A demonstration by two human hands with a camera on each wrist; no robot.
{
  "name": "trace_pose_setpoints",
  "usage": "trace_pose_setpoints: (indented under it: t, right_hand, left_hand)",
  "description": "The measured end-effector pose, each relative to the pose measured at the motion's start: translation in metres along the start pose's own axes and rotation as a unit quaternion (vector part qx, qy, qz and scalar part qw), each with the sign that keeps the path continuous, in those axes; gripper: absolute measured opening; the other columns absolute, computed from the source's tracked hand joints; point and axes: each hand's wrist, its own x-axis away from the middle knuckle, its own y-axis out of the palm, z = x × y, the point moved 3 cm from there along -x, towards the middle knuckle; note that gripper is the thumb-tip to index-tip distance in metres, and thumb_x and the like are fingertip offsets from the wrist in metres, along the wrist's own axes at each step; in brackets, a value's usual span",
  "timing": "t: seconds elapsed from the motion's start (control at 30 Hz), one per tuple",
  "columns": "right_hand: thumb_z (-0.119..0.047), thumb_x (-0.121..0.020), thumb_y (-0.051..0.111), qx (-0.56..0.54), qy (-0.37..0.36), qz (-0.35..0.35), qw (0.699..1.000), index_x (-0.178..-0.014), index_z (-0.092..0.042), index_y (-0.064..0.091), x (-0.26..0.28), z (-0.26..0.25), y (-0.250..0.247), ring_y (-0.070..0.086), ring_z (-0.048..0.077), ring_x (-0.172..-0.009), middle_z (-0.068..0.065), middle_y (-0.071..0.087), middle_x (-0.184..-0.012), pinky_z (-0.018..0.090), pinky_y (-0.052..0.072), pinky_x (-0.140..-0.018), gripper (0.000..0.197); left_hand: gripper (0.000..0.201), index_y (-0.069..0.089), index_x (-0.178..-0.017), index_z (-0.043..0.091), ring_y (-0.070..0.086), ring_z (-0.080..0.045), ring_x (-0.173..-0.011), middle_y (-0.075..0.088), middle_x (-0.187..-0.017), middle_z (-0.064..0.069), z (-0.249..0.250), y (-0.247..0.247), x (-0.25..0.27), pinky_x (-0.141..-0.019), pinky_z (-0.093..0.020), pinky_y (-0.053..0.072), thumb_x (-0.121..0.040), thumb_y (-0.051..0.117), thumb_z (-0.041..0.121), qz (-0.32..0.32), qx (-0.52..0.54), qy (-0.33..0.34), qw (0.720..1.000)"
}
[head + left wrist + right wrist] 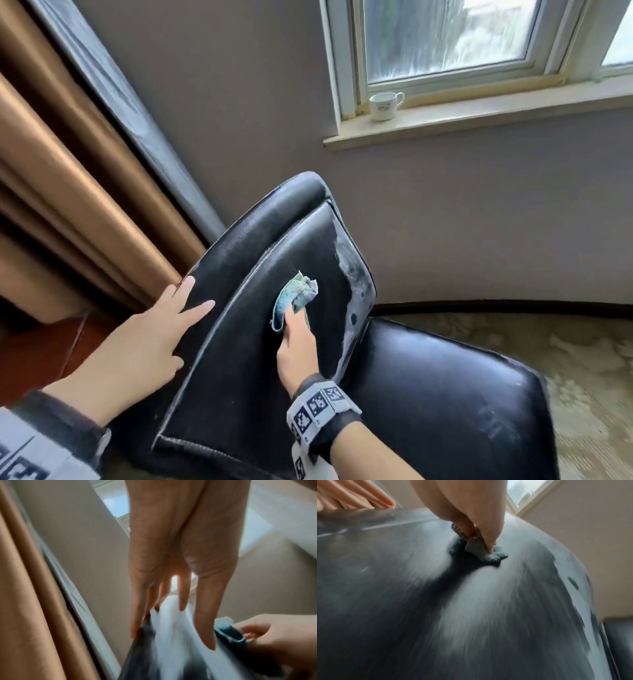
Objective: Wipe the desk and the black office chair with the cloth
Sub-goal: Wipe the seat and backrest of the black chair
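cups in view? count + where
1. A white cup stands on the windowsill, at its left end by the window frame. Others could sit outside the views.

The black office chair's (274,308) broad backrest lies open above and to the right of the cloth (296,296) under the right hand (297,346). On its left edge the left hand (150,339) rests flat and bars that side. The curtain (68,192) hangs just beside the chair's left edge. The seat (445,394) offers open surface at right. A cup (385,105) stands on the windowsill (479,120), well apart.
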Motion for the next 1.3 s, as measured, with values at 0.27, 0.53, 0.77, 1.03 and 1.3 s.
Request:
trace_pose_setpoints:
  t: [0.27,0.53,0.77,1.03,1.3]
  right_hand:
    - [0.018,-0.073,0.033,0.145,-0.071,-0.059,0.985,-0.138,-0.020,0.042,-0.086,-0.050,-0.014,0.009,0.016,-0.146,0.000,0.008,-0.158,0.009,0.016,-0.106,0.076]
    - [0.015,-0.084,0.034,0.115,0.079,0.029,0.990,-0.136,-0.021,0.044,-0.092,0.023,-0.021,0.031,0.013,-0.138,0.001,0.027,-0.154,-0.002,0.014,-0.097,0.064]
    - [0.015,-0.085,0.037,0.080,-0.010,0.070,0.994,-0.133,-0.030,0.044,-0.131,0.032,-0.038,0.014,0.011,-0.145,-0.002,0.020,-0.156,0.019,0.015,-0.116,0.066]
    - [-0.004,-0.095,0.043,0.073,0.083,0.015,0.994,-0.145,-0.014,0.031,-0.133,0.055,-0.038,0.030,0.020,-0.139,0.005,0.032,-0.150,0.015,0.024,-0.110,0.052]
    - [0.021,-0.079,0.038,-0.111,0.104,0.021,0.988,-0.112,-0.030,0.061,-0.156,0.092,-0.127,0.035,0.004,-0.135,-0.003,0.038,-0.144,0.006,0.032,-0.101,0.065]
  left_hand:
    - [0.088,-0.008,-0.147,0.044,0.037,-0.009,-0.134,-0.014,-0.158,0.008,0.006,-0.021,0.009,-0.099,-0.017,0.035,-0.086,0.055,0.038,-0.091,0.052,0.005,0.994]
    - [0.096,-0.010,-0.151,0.018,-0.023,-0.018,-0.142,-0.024,-0.156,-0.006,0.058,-0.055,-0.095,-0.118,-0.034,0.001,-0.088,0.060,0.038,-0.044,-0.108,0.096,0.988]
    - [0.087,-0.008,-0.151,0.014,-0.018,-0.026,-0.145,-0.020,-0.156,-0.013,0.109,-0.048,-0.178,-0.119,-0.041,-0.004,-0.093,0.054,0.032,-0.099,-0.163,0.083,0.978]
    - [0.059,-0.010,-0.150,0.009,-0.018,-0.021,-0.145,-0.022,-0.156,-0.006,0.153,-0.038,-0.204,-0.119,-0.039,-0.003,-0.103,0.024,0.020,-0.066,-0.134,0.174,0.973]
    - [0.069,-0.009,-0.150,0.008,-0.007,-0.018,-0.147,-0.013,-0.159,-0.005,0.160,0.008,-0.226,-0.118,-0.037,-0.003,-0.102,0.030,0.039,-0.124,-0.176,0.135,0.967]
